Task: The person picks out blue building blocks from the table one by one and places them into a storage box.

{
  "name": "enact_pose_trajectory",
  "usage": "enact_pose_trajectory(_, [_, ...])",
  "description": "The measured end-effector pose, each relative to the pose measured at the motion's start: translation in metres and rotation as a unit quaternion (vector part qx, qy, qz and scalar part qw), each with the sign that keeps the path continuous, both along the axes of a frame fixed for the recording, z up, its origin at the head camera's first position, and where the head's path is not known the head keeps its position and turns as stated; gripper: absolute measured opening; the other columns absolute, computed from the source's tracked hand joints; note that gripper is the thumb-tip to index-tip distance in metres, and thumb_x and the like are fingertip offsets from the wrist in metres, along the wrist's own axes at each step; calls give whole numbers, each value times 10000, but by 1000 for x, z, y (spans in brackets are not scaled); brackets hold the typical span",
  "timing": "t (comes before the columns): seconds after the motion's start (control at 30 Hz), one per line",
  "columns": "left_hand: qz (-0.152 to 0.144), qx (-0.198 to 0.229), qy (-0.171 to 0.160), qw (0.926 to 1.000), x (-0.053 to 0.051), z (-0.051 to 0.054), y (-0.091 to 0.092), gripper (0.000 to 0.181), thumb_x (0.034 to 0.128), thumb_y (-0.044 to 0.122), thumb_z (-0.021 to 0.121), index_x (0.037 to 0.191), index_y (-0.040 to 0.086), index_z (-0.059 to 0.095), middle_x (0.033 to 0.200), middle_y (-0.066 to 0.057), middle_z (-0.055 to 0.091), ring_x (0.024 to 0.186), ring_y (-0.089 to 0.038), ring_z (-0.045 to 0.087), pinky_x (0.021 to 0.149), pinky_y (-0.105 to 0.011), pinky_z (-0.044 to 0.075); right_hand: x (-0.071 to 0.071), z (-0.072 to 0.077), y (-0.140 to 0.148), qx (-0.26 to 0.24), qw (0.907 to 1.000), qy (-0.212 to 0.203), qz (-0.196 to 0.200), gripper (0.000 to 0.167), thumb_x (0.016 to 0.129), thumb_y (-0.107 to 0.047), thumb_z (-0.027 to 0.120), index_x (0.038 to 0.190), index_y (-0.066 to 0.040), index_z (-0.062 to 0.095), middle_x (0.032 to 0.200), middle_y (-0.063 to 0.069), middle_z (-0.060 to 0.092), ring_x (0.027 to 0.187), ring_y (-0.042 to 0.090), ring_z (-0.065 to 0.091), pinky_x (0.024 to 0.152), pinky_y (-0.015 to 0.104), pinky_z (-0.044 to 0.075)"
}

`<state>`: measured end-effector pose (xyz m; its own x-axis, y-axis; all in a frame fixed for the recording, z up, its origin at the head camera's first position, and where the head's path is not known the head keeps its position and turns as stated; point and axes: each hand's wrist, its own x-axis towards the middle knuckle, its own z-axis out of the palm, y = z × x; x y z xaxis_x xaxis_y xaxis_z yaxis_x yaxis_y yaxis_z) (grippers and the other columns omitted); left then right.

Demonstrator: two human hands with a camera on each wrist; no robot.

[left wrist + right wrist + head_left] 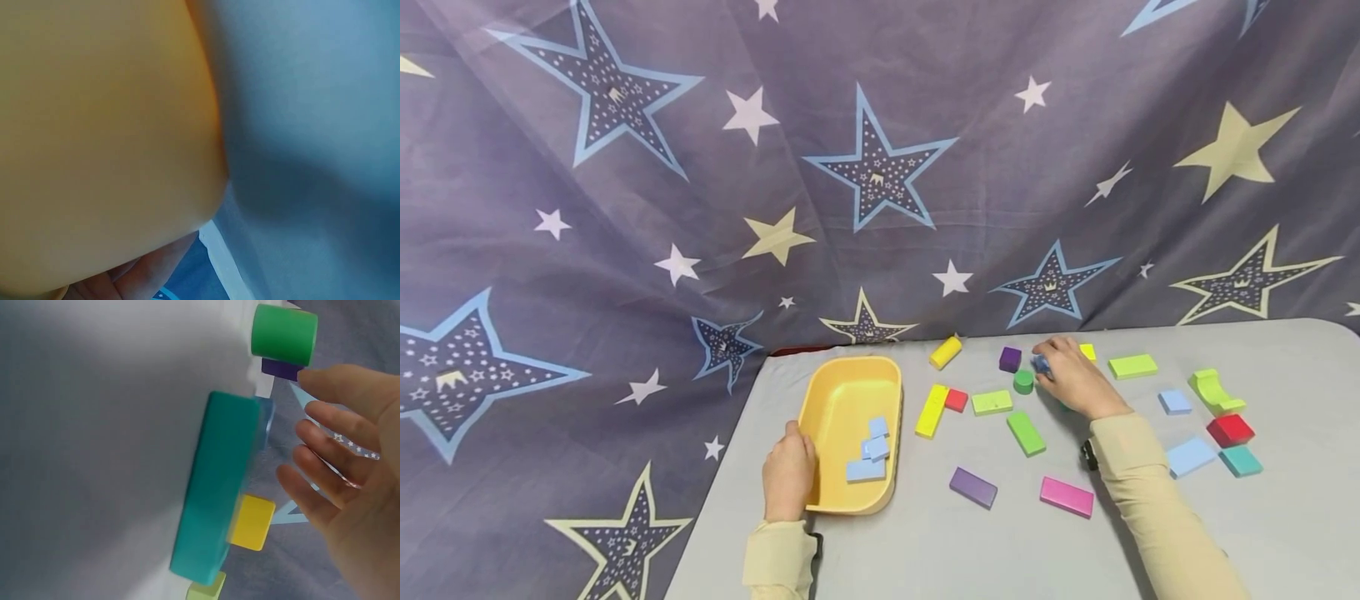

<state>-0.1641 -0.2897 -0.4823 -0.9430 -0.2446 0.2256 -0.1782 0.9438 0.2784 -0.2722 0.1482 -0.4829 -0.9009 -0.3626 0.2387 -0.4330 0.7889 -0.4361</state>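
My left hand [788,472] grips the left rim of a yellow tray [850,496]; in the left wrist view its fingers [147,275] lie against the outside of the tray wall [112,137]. Several light blue blocks [866,471] lie in the tray. At the back of the table, my right hand [1078,379] is over a small blue block [1041,364]. The right wrist view shows that hand [350,450] with fingers apart and loosely bent, a gap between them and the blue block [267,425], which is partly hidden behind a long teal block [215,487].
A green cylinder [1023,382] and a purple cube [1010,359] stand left of the right hand. Yellow, red, green, purple and pink blocks [1067,497] lie across the grey table [925,550]. More blocks, including a red one [1230,431], are at right. A star-patterned cloth [910,250] hangs behind.
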Motion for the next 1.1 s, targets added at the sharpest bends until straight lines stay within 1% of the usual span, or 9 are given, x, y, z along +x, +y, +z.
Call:
enact_pose_trajectory(0.13, [-17,-22,38,10000,0,0,1,174,964,101,565,1046,-49,533,772,-294,656,687,-488,653,599,-584,488,-1,-4,2,36,10000,-5,-27,399,842,-19,727,1190,124,594,1179,302,563,1127,459,490,977,568,426])
enact_pose_trajectory(0.37, [-37,-106,148,9998,1,-2,0,168,955,94,578,1035,-48,538,767,-288,657,672,-485,653,584,-579,489,-3,-9,5,205,9996,-185,-67,448,842,-34,733,1227,133,576,1228,301,539,1165,453,473,1008,566,413])
enact_pose_trajectory(0.63, [-73,-128,131,9998,1,-2,0,172,960,101,565,1029,-54,532,753,-289,651,663,-487,650,579,-579,485,-5,-10,7,326,9986,-405,-83,464,861,-36,716,1259,142,555,1262,301,517,1221,452,458,1044,570,392])
enact_pose_trajectory(0.77, [-63,-106,98,9999,1,-2,-1,179,963,104,560,1043,-54,532,757,-287,651,664,-484,649,584,-577,488,-6,-10,7,359,9986,-398,-37,440,861,-24,712,1238,150,566,1213,298,528,1163,445,500,1012,565,421])
enact_pose_trajectory(0.9, [-51,-88,46,9999,1,-2,-1,185,970,109,554,1058,-52,531,766,-286,654,672,-481,651,596,-576,495,-8,-10,8,326,9992,-245,27,391,847,10,709,1196,144,593,1147,288,545,1087,431,541,961,555,456])
enact_pose_trajectory(1.1, [-4,-71,65,10000,1,-2,0,187,964,106,559,1066,-48,532,778,-294,658,684,-487,654,604,-580,496,-9,-10,9,166,9998,-48,80,294,828,68,693,1112,126,643,1070,271,575,1017,430,572,933,553,469])
